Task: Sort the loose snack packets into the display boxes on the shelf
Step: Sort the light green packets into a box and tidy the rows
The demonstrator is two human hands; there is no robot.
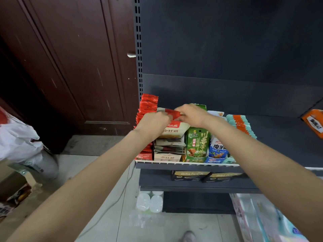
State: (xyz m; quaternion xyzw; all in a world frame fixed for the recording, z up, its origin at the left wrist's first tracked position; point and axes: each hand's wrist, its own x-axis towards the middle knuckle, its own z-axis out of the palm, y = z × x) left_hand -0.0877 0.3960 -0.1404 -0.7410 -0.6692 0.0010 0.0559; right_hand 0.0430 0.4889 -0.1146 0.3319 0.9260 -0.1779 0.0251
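Note:
Both hands meet over the left end of the shelf point(188, 165). My left hand point(153, 122) and my right hand point(191, 114) each pinch an end of a red snack packet point(172, 113), held flat above a cream and red packet point(176, 131). Under that sits a cream display box point(167, 156) with several packets lying in it. A tall row of red packets point(148, 103) stands at the far left. Right of the cream box are a green display box point(197, 144) and a blue and white one point(217, 151).
A row of orange and teal packets point(239, 124) runs back on the shelf's right part, and an orange box point(314, 122) sits at the far right. Black boxes point(190, 175) stand on the lower shelf. A brown door point(70, 58) and white bags point(17, 137) are left.

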